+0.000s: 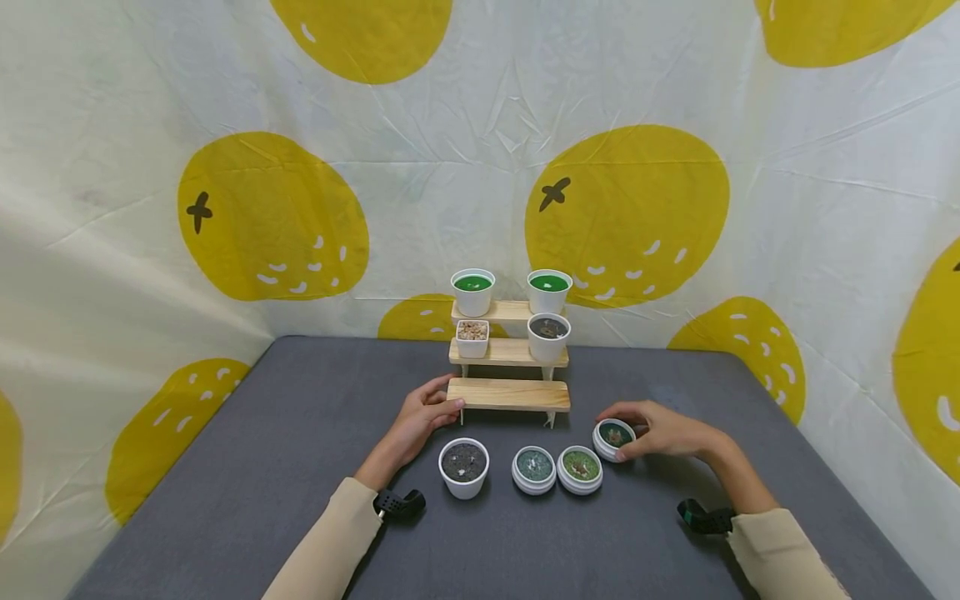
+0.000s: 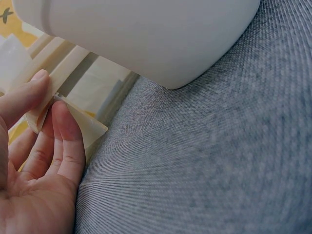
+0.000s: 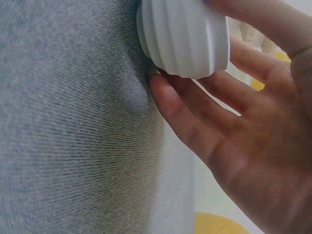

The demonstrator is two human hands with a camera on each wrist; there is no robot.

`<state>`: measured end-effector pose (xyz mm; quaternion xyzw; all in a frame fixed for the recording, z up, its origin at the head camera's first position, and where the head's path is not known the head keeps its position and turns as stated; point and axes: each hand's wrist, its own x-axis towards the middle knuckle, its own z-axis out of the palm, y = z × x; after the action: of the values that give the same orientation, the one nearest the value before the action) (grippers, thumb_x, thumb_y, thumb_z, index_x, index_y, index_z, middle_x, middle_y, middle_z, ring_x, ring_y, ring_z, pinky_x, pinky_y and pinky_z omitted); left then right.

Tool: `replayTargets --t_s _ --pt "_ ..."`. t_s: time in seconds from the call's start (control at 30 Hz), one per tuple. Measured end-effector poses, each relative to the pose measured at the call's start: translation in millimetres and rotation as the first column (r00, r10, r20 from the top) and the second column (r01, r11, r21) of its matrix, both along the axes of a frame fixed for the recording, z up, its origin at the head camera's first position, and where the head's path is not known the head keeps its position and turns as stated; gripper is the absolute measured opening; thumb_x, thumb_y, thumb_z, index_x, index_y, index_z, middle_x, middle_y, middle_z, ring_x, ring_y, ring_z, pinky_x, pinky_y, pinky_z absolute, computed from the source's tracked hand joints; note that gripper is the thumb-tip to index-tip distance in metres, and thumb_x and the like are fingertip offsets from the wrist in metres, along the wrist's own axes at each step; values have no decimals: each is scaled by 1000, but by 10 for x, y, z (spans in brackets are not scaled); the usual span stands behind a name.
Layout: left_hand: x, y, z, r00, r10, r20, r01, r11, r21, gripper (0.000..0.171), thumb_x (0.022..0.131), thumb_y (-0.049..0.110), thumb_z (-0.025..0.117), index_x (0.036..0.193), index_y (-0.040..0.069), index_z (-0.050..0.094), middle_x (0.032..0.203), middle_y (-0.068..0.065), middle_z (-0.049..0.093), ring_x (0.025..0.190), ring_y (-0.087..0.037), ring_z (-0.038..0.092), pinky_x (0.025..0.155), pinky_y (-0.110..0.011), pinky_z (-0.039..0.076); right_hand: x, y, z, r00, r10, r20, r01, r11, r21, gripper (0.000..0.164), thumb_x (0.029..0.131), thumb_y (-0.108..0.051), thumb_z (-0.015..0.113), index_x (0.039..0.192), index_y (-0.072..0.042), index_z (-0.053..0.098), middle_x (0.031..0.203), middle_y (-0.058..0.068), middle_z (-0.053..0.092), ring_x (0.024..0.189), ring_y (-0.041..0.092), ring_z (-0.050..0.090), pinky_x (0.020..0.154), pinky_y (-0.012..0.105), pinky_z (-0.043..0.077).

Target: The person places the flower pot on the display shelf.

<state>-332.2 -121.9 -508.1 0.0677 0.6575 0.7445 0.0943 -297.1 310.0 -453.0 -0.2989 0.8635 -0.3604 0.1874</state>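
My left hand [image 1: 418,419] pinches the left end of the lowest step of a three-tier wooden stand [image 1: 510,394]; in the left wrist view, the thumb lies on top of the board and the fingers curl below. At the right, my right hand [image 1: 660,429] grips a low, white ribbed pot [image 3: 183,39] with a dark green top, seen from above in the head view. Beside it sit two similar low pots, one with a mossy green top [image 1: 580,468] and one with a blue-green top [image 1: 534,468]. A taller white pot of dark soil [image 1: 463,468] stands near my left wrist.
On the top tier stand two white pots with green surfaces, left [image 1: 472,292] and right [image 1: 550,292]. The middle tier bears a square pot of pale pebbles [image 1: 472,338] and a round dark-filled pot [image 1: 548,336]. A patterned curtain [image 1: 450,200] hangs behind the grey table [image 1: 345,367].
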Motion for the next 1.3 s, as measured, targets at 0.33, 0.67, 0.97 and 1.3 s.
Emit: replayTargets --t_s 0.33,0.67,0.97,1.3 --pt "-7 5 1 1000 5 -4 -5 1000 4 64 94 8 74 152 11 48 97 -4 67 88 -13 67 78 -24 59 -32 66 -68 999 33 28 -30 994 -103 69 87 -17 83 144 6 51 144 29 56 120 3 59 95 22 53" --pt "-4 1 8 1000 -2 1 2 1000 0 65 94 10 75 153 12 48 98 -4 67 89 -13 66 79 -25 59 -39 103 -78 996 7 90 4 992 -124 64 88 -16 81 143 2 53 143 24 58 119 6 61 96 22 52" --pt "8 -2 -13 1000 6 -2 -6 1000 12 62 95 9 75 151 14 50 99 -5 67 89 -14 67 79 -25 59 -21 61 -49 999 -17 51 23 993 -114 61 89 -18 79 142 2 55 137 19 63 116 17 64 95 26 53" --pt "0 -2 -11 1000 -7 -5 7 1000 9 65 95 10 75 153 13 47 98 -3 67 89 -13 66 79 -25 58 56 -5 89 994 -106 -2 105 988 -110 57 89 -22 79 140 -4 58 136 17 65 117 20 63 95 39 53"
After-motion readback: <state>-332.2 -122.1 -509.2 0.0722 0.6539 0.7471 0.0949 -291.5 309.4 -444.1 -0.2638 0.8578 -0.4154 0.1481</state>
